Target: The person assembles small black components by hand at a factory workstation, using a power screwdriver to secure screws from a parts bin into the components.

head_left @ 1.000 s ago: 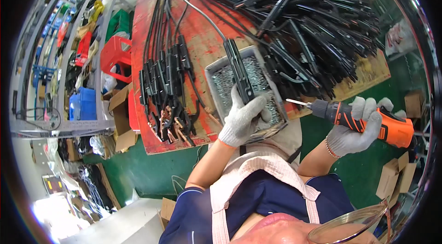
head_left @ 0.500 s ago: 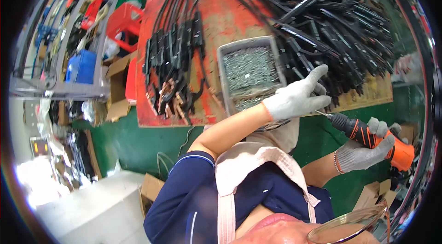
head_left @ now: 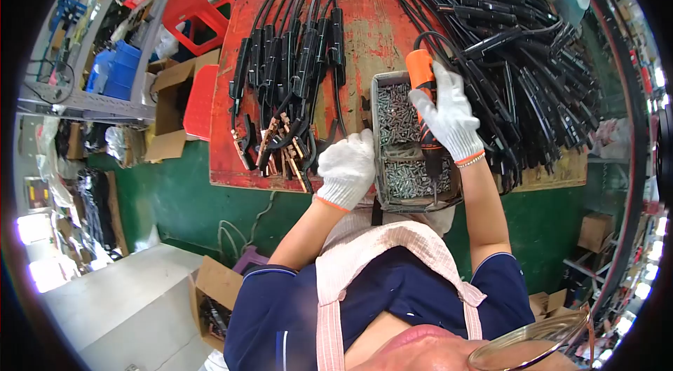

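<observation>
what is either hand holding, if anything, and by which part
The right hand lies on the drill, at its orange casing; whether gripped, unclear. Left hand: cannot tell.

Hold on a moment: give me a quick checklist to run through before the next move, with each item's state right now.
1. Left hand and right hand gloved: ok.
2. Right hand at the driver: ok.
3. Right hand firmly closed round the driver: cannot tell; the grip is partly hidden.
4. Bit pointing away from the apron: not ok; it points toward it.
5. Screws in the tray: ok, with plenty left.
6. Left hand empty: cannot tell; its inside is hidden, next to the tray's left side.
</observation>
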`<state>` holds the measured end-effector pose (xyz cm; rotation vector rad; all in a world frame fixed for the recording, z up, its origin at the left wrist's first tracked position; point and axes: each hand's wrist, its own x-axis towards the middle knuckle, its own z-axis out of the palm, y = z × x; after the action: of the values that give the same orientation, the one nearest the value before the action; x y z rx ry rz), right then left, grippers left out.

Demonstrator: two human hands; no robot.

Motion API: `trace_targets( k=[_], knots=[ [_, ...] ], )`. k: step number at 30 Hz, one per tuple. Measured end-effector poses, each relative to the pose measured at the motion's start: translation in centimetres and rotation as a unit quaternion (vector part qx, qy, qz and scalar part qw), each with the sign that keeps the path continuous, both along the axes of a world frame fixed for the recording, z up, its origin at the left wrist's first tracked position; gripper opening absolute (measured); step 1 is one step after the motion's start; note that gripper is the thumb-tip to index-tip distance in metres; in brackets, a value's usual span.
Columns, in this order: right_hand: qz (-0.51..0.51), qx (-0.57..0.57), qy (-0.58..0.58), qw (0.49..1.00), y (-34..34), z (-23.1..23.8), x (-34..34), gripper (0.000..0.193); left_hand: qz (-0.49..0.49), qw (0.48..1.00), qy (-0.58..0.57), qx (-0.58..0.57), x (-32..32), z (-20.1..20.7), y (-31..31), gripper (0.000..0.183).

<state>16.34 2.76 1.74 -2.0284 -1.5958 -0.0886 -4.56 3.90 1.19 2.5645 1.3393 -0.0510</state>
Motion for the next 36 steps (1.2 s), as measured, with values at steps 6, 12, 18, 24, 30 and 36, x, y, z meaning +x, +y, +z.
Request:
trace_targets(
  k=[6, 12, 18, 24, 30, 36],
  knots=[
    [0.096, 0.112, 0.034, 0.988, 2.4, 4.4, -1.2, 0.06, 0.0, 0.999, -0.023, -0.039, -1.2, -1.5, 0.9, 0.014],
    [0.214, -0.081, 0.416, 0.88, 8.1, 5.6, -2.7, 0.066, 0.006, 0.995, -0.077, -0.07, -3.2, 0.8, 2.3, 0.033],
    [0.027, -0.213, 0.234, 0.948, 15.3, 3.4, -4.2, 0.061, 0.089, 0.928, -0.351, -0.092, -3.3, 6.0, 2.6, 0.023],
    [0.093, -0.164, 0.813, 0.551, 19.4, -0.6, -4.5, 0.043, 0.041, 0.908, -0.416, 0.018, -3.2, 7.8, 3.3, 0.014],
    [0.169, -0.253, 0.737, 0.604, 11.0, 4.1, -7.3, 0.028, 0.178, 0.824, -0.534, -0.069, -5.5, 6.8, 3.4, 0.045],
    [0.188, -0.081, 0.816, 0.54, 10.8, 3.6, -8.2, 0.026, 0.139, 0.823, -0.52, -0.182, -4.7, 6.3, 5.0, 0.042]
  ],
)
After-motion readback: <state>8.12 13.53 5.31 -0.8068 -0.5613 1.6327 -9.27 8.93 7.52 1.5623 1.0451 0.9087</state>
